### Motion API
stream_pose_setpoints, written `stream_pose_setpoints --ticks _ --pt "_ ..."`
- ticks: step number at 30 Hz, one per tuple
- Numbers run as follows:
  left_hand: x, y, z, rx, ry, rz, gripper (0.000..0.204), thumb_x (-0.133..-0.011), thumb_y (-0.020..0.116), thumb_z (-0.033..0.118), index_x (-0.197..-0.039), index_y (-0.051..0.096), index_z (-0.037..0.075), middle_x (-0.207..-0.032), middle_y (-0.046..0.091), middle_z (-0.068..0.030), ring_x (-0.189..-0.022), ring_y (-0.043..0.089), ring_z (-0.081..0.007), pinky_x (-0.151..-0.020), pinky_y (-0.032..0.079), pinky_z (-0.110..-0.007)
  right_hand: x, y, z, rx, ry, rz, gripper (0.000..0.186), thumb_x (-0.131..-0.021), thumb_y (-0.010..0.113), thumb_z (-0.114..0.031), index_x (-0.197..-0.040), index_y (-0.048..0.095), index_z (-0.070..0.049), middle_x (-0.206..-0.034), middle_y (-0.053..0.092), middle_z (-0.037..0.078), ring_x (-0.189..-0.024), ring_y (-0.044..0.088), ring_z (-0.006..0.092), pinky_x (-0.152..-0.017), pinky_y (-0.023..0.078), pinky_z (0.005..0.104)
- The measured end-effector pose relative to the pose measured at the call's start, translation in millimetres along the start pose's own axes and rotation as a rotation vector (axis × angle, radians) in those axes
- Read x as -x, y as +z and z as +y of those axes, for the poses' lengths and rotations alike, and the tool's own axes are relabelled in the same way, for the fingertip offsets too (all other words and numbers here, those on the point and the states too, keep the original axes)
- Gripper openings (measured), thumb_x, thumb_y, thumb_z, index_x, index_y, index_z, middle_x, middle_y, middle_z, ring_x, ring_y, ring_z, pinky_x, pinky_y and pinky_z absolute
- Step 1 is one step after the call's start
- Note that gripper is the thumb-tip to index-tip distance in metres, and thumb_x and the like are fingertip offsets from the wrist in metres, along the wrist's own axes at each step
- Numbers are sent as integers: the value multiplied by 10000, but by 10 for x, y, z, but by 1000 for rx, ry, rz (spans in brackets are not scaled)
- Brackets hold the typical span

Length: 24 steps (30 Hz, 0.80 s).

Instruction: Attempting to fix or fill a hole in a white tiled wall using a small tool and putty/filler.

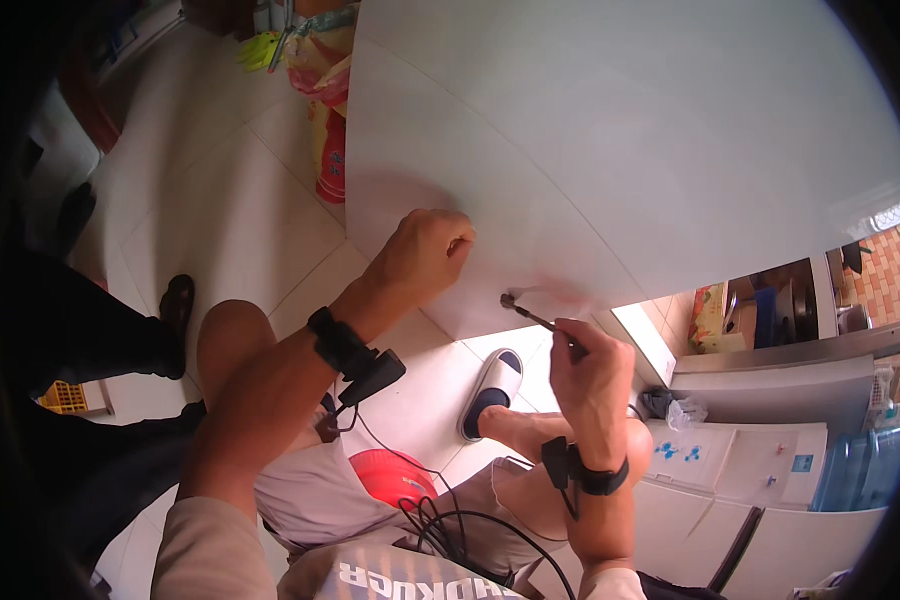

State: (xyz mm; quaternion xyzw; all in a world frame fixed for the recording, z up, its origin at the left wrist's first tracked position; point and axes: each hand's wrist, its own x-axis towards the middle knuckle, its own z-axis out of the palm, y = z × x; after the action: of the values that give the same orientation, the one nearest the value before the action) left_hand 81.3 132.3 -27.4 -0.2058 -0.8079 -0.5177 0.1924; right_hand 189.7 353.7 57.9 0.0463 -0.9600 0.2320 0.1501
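Observation:
My left hand [432, 246] is curled into a fist over the near part of a large pale glossy panel [610, 130]. A small hollow shows between its curled fingers; anything inside the fist is hidden. Whether it touches the panel I cannot tell. Lower and to the right, my right hand [592, 362] is closed around the handle of a thin tool with a small dark head [510, 301]. That head points up and left, at or just over the panel near its lower edge. Black straps with small devices circle both wrists.
Black cables [440, 525] loop across my lap. Below the panel, a red round object [394, 478] lies between my legs. White cabinets [770, 465] and a blue translucent container [865, 468] stand at right. Another person's dark-clothed leg [100, 325] is at left, near red and yellow bags [330, 150].

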Motion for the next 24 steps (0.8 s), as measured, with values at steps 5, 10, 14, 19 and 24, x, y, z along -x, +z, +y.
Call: stream_pose_setpoints --ticks 5,10,14,19,24 --pt "-12 4 142 37 -11 -110 63 -852 706 -31 -909 687 -17 -777 682 -167 -662 678 -283 -609 519 -332 91 -441 55 -262 103 202 95 -879 707 57 -961 755 53 -620 637 19 -583 585 35 -521 421 202" --pt "15 85 75 63 97 -74 69 -859 698 -41 -916 671 -13 -747 648 -150 -609 627 -255 -576 487 -339 26 -146 84 73 92 -73 116 -846 711 -38 -934 784 -34 -686 682 191 -592 677 335 -590 526 366" --pt "15 147 17 30 157 -134 71 -855 696 -42 -911 665 -12 -738 634 -151 -592 600 -272 -574 479 -351 109 -458 137 -197 226 73 135 -859 684 27 -955 777 5 -598 604 118 -534 568 72 -530 456 251" --pt "30 244 68 19 96 -237 69 -844 698 -39 -897 665 -11 -743 640 -152 -613 607 -296 -586 484 -362 100 -241 294 -24 6 6 144 -837 696 25 -941 786 -20 -711 692 174 -568 669 256 -567 507 322" --pt "30 270 -39 17 118 -177 55 -836 706 -30 -873 670 -13 -747 659 -162 -647 646 -314 -602 501 -370 152 -391 219 -241 181 104 136 -843 704 43 -950 775 1 -679 683 148 -562 659 211 -574 512 290"
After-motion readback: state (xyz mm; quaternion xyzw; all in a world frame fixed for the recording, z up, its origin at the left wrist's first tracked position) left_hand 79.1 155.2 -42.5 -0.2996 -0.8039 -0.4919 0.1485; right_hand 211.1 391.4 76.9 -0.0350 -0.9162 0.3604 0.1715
